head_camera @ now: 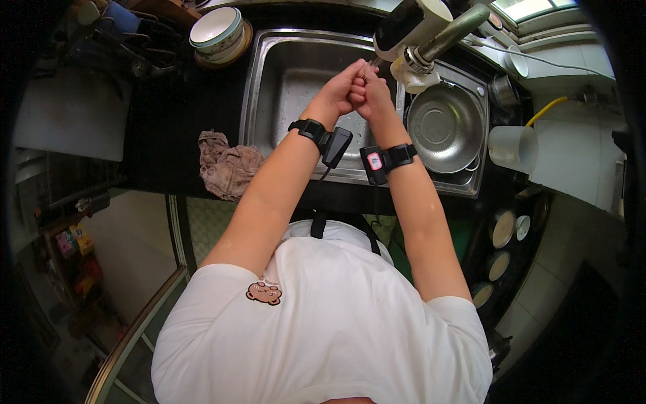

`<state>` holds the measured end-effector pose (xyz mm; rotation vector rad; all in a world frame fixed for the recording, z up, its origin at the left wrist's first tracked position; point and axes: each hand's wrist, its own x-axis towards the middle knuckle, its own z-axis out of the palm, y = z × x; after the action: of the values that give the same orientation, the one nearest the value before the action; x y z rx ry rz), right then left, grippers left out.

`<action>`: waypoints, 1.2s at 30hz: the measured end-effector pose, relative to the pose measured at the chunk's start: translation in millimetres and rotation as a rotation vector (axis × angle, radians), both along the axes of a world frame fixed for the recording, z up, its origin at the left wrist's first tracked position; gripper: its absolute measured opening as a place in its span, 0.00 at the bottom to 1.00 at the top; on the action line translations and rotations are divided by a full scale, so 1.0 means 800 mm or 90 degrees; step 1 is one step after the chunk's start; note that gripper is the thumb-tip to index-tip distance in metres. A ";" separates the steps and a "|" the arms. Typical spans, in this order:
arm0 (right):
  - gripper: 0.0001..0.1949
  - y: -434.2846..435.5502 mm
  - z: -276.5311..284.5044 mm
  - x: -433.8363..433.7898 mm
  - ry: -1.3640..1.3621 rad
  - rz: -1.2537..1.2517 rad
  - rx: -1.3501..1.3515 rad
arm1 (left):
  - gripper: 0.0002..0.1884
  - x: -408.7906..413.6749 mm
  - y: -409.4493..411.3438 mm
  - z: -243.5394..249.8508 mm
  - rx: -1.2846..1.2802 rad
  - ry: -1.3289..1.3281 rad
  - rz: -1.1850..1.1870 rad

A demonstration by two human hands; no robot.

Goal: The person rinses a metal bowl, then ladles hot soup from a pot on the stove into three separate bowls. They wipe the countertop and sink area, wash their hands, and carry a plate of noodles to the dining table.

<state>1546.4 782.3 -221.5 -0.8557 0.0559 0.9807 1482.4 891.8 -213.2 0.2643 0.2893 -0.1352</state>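
My left hand [339,91] and my right hand [374,93] meet above the right part of a stainless steel sink basin [298,86], fingers curled against each other. Something clear and glinting shows at the fingertips, just below the tap; whether it is water or a small object I cannot tell. The metal tap [454,33] reaches in from the upper right, with a white and black tap-mounted unit [411,28] attached. Each wrist wears a black strap with a small black box.
In the right basin sits a round metal colander [444,126]. A crumpled brownish cloth [229,164] lies left of the sink on the black counter. Stacked bowls [217,33] stand at the back left. A translucent plastic container [512,146] and a metal pot [503,91] are at the right.
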 end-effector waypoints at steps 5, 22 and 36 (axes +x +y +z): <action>0.16 0.031 0.018 -0.035 -1.067 -0.189 -0.394 | 0.17 0.001 -0.016 -0.013 0.064 0.034 0.082; 0.14 0.003 0.021 -0.026 -0.195 -0.080 -0.158 | 0.10 -0.018 -0.013 -0.002 0.210 0.092 0.159; 0.23 -0.135 0.050 0.115 -0.152 -0.361 -0.360 | 0.20 -0.010 0.006 0.010 0.164 0.186 0.095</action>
<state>1638.2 674.6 -181.5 -1.3744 0.3646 0.3175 1474.4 896.7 -205.3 0.4779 0.6165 0.0124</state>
